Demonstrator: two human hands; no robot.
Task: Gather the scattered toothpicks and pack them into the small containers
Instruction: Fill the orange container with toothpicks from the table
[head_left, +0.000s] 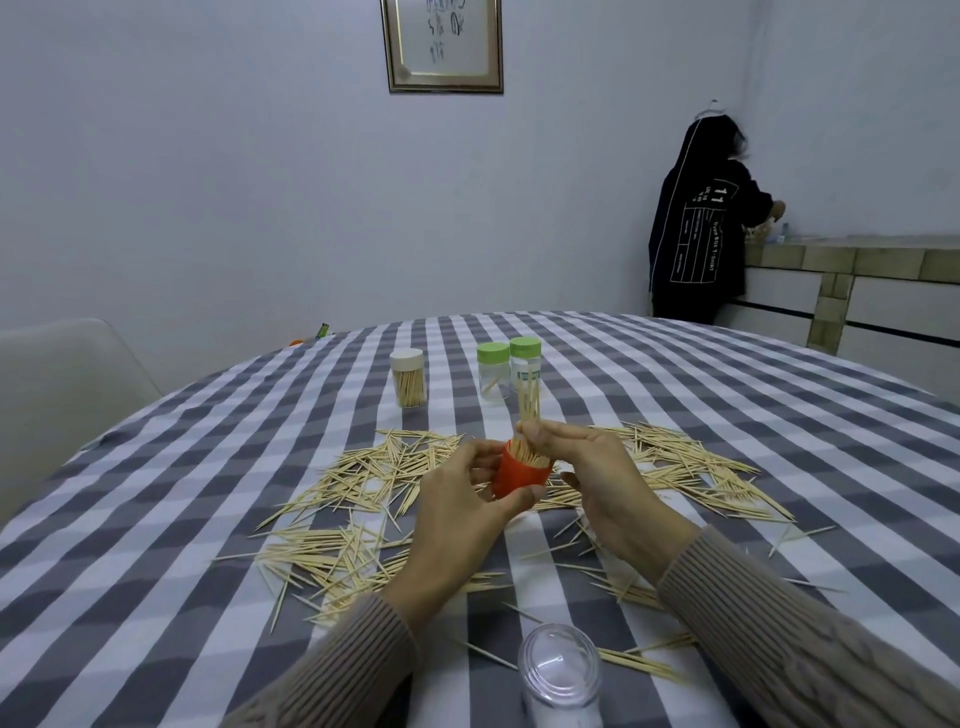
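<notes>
My left hand (457, 506) grips a small orange container (517, 477) packed with toothpicks, held tilted above the table. My right hand (597, 478) pinches a small bunch of toothpicks (529, 402) upright, their lower ends at the container's mouth. Scattered toothpicks (363, 467) lie in loose heaps on the checked tablecloth, left, right and in front of my hands. A clear open container (561, 670) stands at the near edge.
Further back stand a white-lidded jar (409, 378) full of toothpicks and two green-lidded clear jars (493, 370) (524, 364). The checked tablecloth (208, 467) covers a round table. A pale chair (62, 379) is at the left. A person (701, 228) stands at a counter, back right.
</notes>
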